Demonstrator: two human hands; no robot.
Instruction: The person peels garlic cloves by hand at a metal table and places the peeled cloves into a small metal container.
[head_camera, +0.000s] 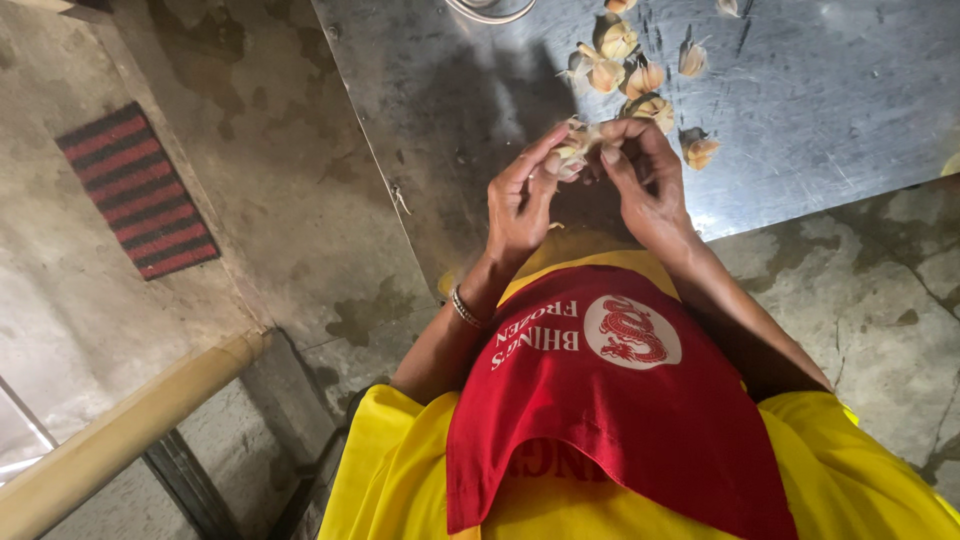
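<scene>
Papery garlic bulb (572, 152) pinched btwn left hand (520, 200) & right hand (645, 180) fingertips; prob. light, brittle skin, best gripped at cloves.

garlic pieces (640, 75) on metal table (800, 120) | hands beneath them | floor mat (137, 190) left

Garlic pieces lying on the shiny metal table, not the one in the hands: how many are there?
About 8. Five cluster above the hands; one lies right of them, another farther up, one at the top edge. More may be hidden beyond the frame.
</scene>
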